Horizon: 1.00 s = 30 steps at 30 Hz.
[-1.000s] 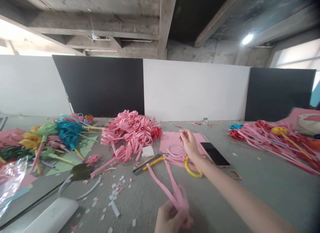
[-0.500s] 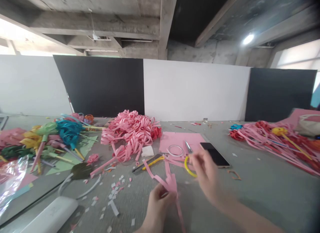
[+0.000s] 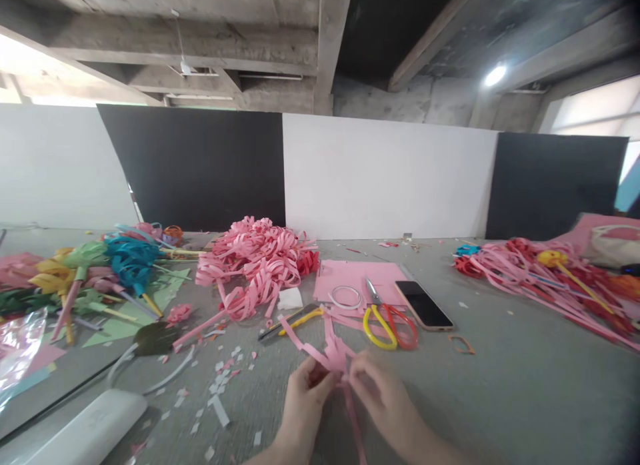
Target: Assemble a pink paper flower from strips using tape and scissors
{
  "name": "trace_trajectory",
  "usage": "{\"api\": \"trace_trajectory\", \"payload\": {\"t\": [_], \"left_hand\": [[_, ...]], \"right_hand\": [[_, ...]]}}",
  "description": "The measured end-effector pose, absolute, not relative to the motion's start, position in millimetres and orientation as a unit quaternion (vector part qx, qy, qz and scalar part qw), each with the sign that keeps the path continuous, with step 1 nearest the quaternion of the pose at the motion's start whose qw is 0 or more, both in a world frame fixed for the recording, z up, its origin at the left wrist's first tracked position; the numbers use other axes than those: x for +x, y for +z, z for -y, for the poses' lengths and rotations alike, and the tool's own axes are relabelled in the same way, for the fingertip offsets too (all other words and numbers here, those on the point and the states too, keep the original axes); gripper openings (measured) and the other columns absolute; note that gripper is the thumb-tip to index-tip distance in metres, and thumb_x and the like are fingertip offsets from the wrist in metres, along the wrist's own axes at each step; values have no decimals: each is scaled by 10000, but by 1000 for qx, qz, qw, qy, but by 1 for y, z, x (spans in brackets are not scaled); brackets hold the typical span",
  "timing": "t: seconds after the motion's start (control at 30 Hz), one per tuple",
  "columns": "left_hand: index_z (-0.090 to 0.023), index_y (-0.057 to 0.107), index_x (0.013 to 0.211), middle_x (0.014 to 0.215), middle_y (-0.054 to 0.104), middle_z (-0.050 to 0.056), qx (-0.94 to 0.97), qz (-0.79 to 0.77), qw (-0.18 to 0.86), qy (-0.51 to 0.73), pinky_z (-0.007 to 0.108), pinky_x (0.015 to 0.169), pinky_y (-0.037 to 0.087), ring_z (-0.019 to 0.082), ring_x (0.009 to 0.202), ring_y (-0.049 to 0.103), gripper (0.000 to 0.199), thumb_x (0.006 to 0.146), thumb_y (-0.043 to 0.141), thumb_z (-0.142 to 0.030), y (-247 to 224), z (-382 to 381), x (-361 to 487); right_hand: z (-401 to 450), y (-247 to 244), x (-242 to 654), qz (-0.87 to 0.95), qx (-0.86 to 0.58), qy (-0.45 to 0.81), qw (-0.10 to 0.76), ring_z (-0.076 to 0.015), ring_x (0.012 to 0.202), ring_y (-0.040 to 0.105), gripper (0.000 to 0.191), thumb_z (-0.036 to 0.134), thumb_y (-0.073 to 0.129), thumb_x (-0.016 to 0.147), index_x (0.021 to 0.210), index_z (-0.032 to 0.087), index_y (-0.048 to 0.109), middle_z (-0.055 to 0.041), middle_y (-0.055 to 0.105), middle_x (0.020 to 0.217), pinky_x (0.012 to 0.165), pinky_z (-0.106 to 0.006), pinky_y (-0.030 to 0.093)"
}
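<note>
Pink paper strips [image 3: 334,348] spread out from a gathered point low in the middle of the view. My left hand [image 3: 306,395] pinches them at that point from the left. From the right, my right hand [image 3: 377,392] touches the same bunch, its thumb and fingertips closed on a strip at the side. One long strip hangs down between both hands. Just beyond lie scissors [image 3: 381,328] with one yellow and one red handle, resting partly on pink paper sheets [image 3: 365,278]. A white ring [image 3: 345,297] lies on the sheets.
A phone [image 3: 425,305] lies right of the scissors. A yellow-handled tool [image 3: 300,322] and a heap of curled pink strips [image 3: 255,262] are to the left. Further left are paper flowers [image 3: 133,262] and a white power bank [image 3: 95,428]. More strips [image 3: 530,272] lie at the right.
My right hand has moved left and down from over the scissors to the pink strips, uncovering the scissors. My left hand keeps its hold. The view has shifted slightly.
</note>
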<state>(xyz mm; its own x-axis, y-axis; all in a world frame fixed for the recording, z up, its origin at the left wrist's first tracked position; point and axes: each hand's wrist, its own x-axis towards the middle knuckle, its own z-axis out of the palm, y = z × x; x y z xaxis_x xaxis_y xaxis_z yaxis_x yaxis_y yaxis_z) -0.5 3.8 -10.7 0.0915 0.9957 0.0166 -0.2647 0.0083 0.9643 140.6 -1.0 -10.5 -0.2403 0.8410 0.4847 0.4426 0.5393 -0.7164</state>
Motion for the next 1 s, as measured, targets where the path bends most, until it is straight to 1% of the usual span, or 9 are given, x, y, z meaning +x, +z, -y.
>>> {"api": "trace_trajectory", "payload": {"t": [0.1,0.2,0.27,0.43,0.6,0.73,0.83,0.93,1.0], "left_hand": [[-132,628,793,725,658,47,463,-401,583,535,243,644,415,180,702,577,192,631,621,-235,-8,-2,0],[-137,626,786,724,659,41,469,-403,578,532,237,634,415,172,692,574,169,646,607,-230,-7,-2,0],[-138,621,777,735,658,39,471,-400,582,528,234,636,414,167,694,571,149,655,601,-222,-7,-1,0],[-136,623,807,773,660,52,477,-402,581,523,237,658,415,172,725,570,182,679,588,-261,-5,-1,0],[-139,608,864,827,648,61,462,-434,561,533,255,713,419,184,786,570,240,680,593,-292,-7,-2,0],[-148,599,843,812,636,42,464,-434,554,538,229,697,412,164,770,557,227,690,584,-315,-4,-2,1],[-144,603,766,728,626,21,491,-428,544,529,217,654,403,154,704,547,206,685,587,-332,-4,-2,1],[-132,589,672,634,601,11,505,-437,535,517,215,593,391,147,622,531,221,678,587,-353,-9,-3,-1],[-129,584,674,624,588,10,506,-441,531,517,216,576,382,145,609,524,225,689,573,-354,-13,-5,-2]], "right_hand": [[4,-10,137,764,-429,239,418,-139,758,537,132,230,436,816,724,207,528,-9,553,793,685,-213,408],[5,-11,136,759,-447,257,398,-132,665,537,152,235,438,813,698,200,531,6,556,701,619,-203,405],[6,-11,136,749,-461,267,394,-131,639,538,160,254,441,813,701,197,540,10,568,680,601,-200,401],[4,-9,138,733,-473,279,402,-142,665,557,184,282,432,819,733,193,568,0,601,709,611,-205,409],[0,-13,140,707,-478,288,434,-157,726,573,185,293,431,818,750,182,562,-20,612,747,672,-227,425],[-2,-16,141,704,-477,291,437,-154,712,570,186,293,431,819,752,180,562,-16,605,736,661,-232,431],[1,-13,140,719,-473,291,418,-145,676,562,181,288,439,815,743,183,567,-8,599,718,619,-221,428],[5,-8,138,733,-470,282,403,-137,641,546,189,285,451,807,689,186,562,2,581,677,584,-211,418],[5,-5,138,737,-466,274,405,-137,650,542,189,281,460,801,675,187,564,3,575,675,595,-212,416]]}}
